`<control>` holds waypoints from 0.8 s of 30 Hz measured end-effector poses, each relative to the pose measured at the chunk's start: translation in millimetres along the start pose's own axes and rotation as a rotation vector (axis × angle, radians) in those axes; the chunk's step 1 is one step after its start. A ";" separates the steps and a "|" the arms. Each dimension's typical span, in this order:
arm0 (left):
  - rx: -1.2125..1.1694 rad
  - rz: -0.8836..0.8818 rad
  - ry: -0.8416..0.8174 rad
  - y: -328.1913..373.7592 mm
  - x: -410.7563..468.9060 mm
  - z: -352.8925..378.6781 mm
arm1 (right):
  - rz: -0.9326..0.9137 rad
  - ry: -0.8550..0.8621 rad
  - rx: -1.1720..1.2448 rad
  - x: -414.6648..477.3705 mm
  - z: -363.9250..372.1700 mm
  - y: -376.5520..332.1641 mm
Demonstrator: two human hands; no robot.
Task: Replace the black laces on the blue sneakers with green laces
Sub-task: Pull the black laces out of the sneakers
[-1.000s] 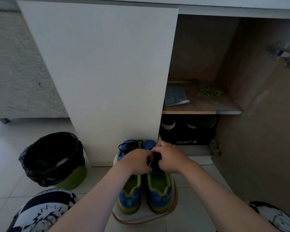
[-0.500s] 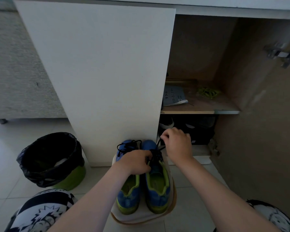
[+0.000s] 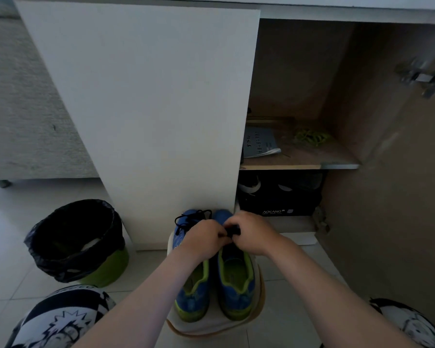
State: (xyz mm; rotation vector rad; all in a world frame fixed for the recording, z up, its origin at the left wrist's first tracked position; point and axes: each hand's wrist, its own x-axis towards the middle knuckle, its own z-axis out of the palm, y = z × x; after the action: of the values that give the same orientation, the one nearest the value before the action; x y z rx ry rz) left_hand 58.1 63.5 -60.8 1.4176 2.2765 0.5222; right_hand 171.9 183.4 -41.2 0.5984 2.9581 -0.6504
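At six o'clock the left hand (image 3: 204, 237) and right hand (image 3: 252, 234) each pinch the thin black lace (image 3: 233, 231) of the right blue mesh sneaker (image 3: 236, 282): unlacing seems under way (the left blue sneaker (image 3: 194, 296) is laced). Next it must slide free of the eyelets; tangled green laces (image 3: 310, 137) lie on the wooden shelf (image 3: 304, 159) at two o'clock.
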 end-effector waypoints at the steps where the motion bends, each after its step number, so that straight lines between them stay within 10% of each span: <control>1: 0.003 0.005 -0.009 -1.0 0.2 -0.3 | -0.001 0.007 -0.015 0.5 2.1 -0.1; 9: -0.014 0.019 -0.002 -3.1 -0.2 1.2 | 0.113 0.020 0.191 -0.1 -2.4 0.7; 16: 0.036 0.030 -0.059 -2.8 -2.5 -1.3 | 0.360 0.528 0.127 1.5 -19.5 7.4; 24: 0.158 0.103 0.136 2.4 -2.8 16.1 | 0.162 0.146 0.053 -0.1 -8.3 11.7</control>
State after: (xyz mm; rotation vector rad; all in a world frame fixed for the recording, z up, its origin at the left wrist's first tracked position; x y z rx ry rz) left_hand 69.4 63.5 -72.8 1.6285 2.4063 0.4929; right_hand 176.7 196.6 -38.3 0.9172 2.9887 -0.7003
